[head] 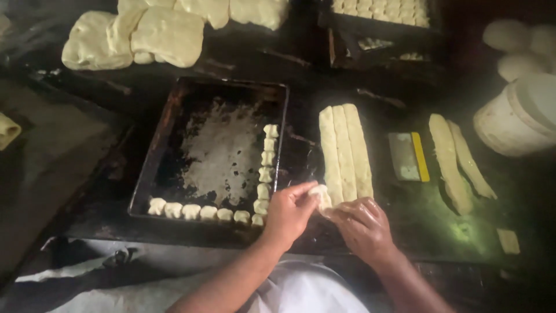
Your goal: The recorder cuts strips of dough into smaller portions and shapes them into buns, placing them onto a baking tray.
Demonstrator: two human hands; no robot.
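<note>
A dark baking tray (174,116) is seen on the tabletop (440,214), small dough pieces (265,174) lined along its right and near edges. Just beside it, three dough strips (346,150) are laid. A dough lump (320,195) is pinched between the left hand (288,213) and right hand (364,229), both closed on it at the strips' near end.

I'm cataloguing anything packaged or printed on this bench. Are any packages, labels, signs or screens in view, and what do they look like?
None: no package, label, sign or screen shows.
Nearest to one is a white bucket at the right edge, round, plain, nothing legible on it.
</note>
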